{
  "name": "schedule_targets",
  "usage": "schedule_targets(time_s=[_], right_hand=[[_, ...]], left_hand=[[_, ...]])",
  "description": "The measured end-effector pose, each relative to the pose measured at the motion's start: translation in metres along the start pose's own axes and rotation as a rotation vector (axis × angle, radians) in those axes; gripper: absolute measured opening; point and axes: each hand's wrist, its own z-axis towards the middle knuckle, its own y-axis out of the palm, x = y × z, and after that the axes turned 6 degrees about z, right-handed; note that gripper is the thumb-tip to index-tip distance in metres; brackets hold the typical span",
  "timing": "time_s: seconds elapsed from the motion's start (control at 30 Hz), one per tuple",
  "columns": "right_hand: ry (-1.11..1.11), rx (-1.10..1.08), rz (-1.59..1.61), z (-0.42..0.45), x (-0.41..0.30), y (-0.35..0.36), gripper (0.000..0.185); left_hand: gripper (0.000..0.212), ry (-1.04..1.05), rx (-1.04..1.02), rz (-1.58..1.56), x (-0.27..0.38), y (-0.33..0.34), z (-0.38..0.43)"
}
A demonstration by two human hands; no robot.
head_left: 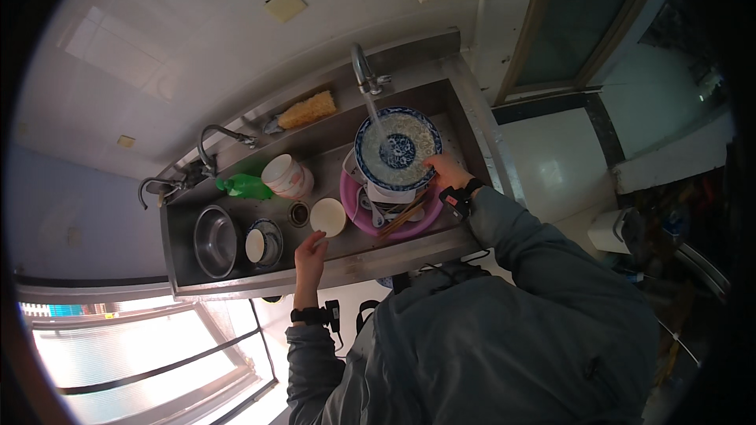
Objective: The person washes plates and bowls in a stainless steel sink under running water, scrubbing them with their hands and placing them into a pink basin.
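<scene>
Water from the right faucet runs onto a blue-and-white patterned plate. My right hand grips this plate by its lower right rim, over a pink plastic basin. White dishes, spoons and wooden chopsticks lie in the basin. My left hand is at the near edge of a cream-coloured bowl on the sink floor; its fingers are apart, and whether they touch the bowl cannot be told. Stacked white bowls stand beyond the drain.
A green plastic bottle, a steel basin and a patterned bowl with a small cream bowl occupy the sink's left end. A loofah lies on the back ledge. Two more faucets rise at the left.
</scene>
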Motion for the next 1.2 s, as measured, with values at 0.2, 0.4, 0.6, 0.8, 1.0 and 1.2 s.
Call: schedule_targets(time_s=[0.2, 0.4, 0.6, 0.8, 1.0, 1.2], right_hand=[[0.413, 0.062, -0.121, 0.021, -0.051, 0.107, 0.031], [-0.329, -0.175, -0.975, 0.017, -0.037, 0.09, 0.003], [-0.107, 0.03, -0.762, -0.007, -0.027, 0.015, 0.026], [0.233, 0.283, -0.051, 0.026, -0.085, 0.108, 0.042], [0.079, 0.267, -0.873, 0.019, -0.136, 0.124, 0.051], [-0.023, 0.16, -1.091, 0.024, -0.174, 0.162, 0.06]], left_hand=[[0.033, -0.064, 0.082, 0.068, -0.014, -0.033, -0.027], [0.033, -0.055, 0.084, 0.021, -0.025, -0.032, -0.019], [0.033, -0.005, 0.019, -0.003, -0.015, -0.008, 0.0], [0.033, -0.037, 0.036, 0.028, -0.005, -0.018, -0.011], [0.038, 0.018, 0.006, -0.025, -0.004, -0.014, -0.008], [0.035, 0.032, -0.122, -0.181, 0.033, 0.004, 0.003]])
